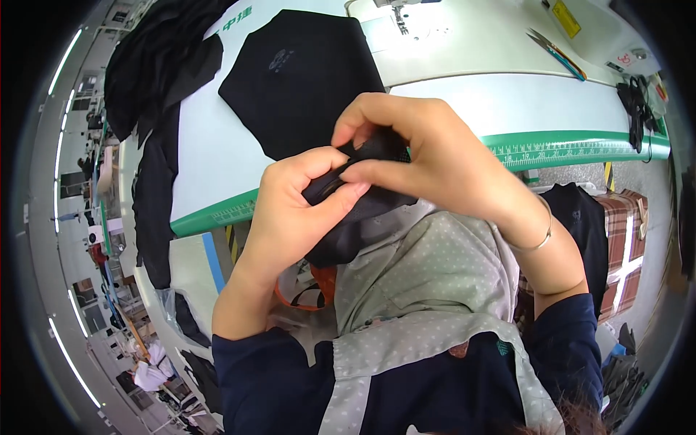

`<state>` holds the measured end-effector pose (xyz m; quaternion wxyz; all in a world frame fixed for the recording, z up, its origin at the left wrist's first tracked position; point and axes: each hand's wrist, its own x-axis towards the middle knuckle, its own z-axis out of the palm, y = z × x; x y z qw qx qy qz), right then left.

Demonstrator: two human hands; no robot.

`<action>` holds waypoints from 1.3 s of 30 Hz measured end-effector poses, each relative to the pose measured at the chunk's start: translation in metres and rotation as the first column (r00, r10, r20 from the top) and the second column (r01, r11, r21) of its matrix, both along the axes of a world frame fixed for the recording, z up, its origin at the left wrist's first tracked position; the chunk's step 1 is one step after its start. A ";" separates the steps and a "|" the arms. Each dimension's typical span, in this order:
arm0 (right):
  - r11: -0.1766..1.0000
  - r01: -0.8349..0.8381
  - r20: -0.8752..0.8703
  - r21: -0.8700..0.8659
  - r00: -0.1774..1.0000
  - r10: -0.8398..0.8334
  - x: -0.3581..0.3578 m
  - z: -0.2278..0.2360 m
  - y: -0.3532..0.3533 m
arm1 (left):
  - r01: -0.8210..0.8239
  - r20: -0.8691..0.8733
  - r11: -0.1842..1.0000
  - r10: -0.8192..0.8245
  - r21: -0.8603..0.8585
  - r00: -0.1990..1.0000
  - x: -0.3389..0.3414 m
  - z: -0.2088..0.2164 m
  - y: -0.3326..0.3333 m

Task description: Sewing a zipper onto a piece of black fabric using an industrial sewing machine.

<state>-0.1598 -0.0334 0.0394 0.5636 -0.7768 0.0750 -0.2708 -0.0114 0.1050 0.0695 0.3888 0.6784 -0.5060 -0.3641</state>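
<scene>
Pinched between both hands: small black fabric piece (362,174), lying across, left hand (290,210) fingers grasping its lower-left end, right hand (428,159) fingers clenched over the top.

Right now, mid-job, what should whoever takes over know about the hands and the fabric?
Left hand: grip pinched shut on the small black fabric piece, thumb on top.
Right hand: fingers curled over the same piece from above, also pinching it.
The piece is held above the lap, off the sewing table.
A larger black fabric panel lies flat on the table; scissors lie far right.
Nothing is under the needle yet.
</scene>
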 end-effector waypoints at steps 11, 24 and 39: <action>0.949 -0.209 -0.135 0.237 0.960 0.246 -0.016 0.001 -0.033 | 0.169 -0.354 0.939 -0.055 0.299 0.934 0.063 -0.001 0.047; 0.937 -0.341 -0.262 -0.072 0.913 0.312 -0.016 0.015 -0.056 | -0.151 0.195 0.987 0.157 -0.047 0.968 0.050 -0.013 0.079; 0.919 -0.387 -0.255 -0.081 0.899 0.356 -0.022 0.003 -0.062 | 0.066 0.049 0.982 -0.076 0.177 0.996 0.072 0.020 0.085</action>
